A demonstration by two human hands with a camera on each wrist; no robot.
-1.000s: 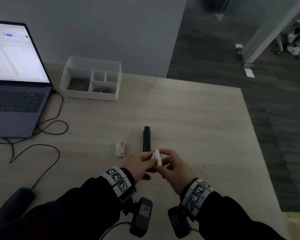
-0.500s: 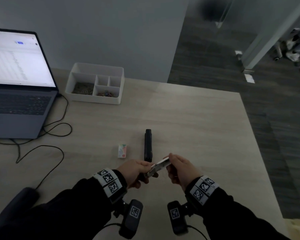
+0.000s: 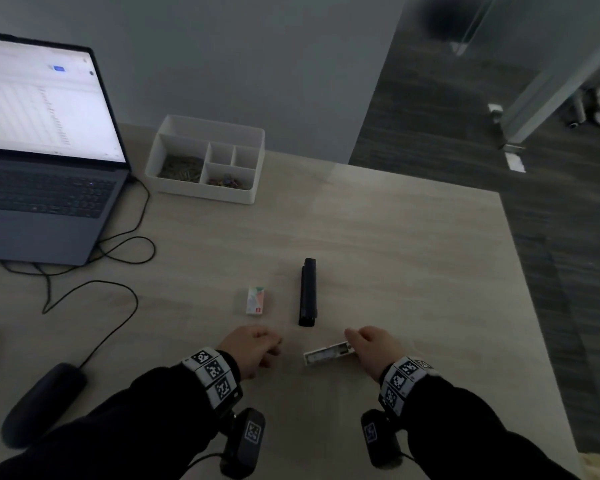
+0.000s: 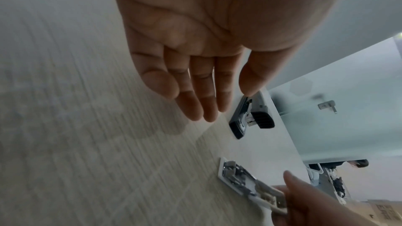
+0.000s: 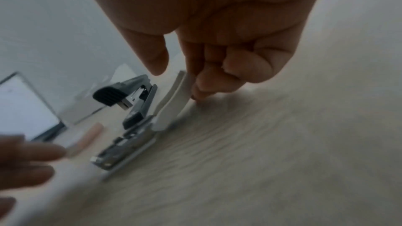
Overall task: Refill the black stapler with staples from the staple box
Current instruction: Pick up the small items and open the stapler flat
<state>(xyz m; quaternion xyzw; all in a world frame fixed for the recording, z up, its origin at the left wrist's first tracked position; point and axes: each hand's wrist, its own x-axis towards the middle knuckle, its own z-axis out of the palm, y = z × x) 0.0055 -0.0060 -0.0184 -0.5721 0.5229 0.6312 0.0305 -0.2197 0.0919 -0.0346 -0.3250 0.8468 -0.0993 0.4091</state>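
The black stapler (image 3: 307, 292) lies shut on the table, pointing away from me, with the small staple box (image 3: 256, 300) to its left. Just in front of it, a white stapler (image 3: 328, 355) lies opened out flat with its metal track up (image 4: 245, 180). My right hand (image 3: 352, 341) pinches that white stapler's lid (image 5: 174, 99) at its right end. My left hand (image 3: 271, 348) hovers empty left of it, with relaxed fingers (image 4: 195, 92). The black stapler's rear end (image 5: 130, 95) shows beyond the white one.
An open laptop (image 3: 42, 157) sits at the far left with cables (image 3: 118, 251) trailing over the table. A white organiser tray (image 3: 205, 161) with clips stands at the back. A dark mouse (image 3: 42, 403) lies near left. The table's right edge (image 3: 534, 306) drops to the floor.
Both hands held the white stapler in the air and swung it open. Now it lies flat on the table; my left hand has let go and drawn away left.
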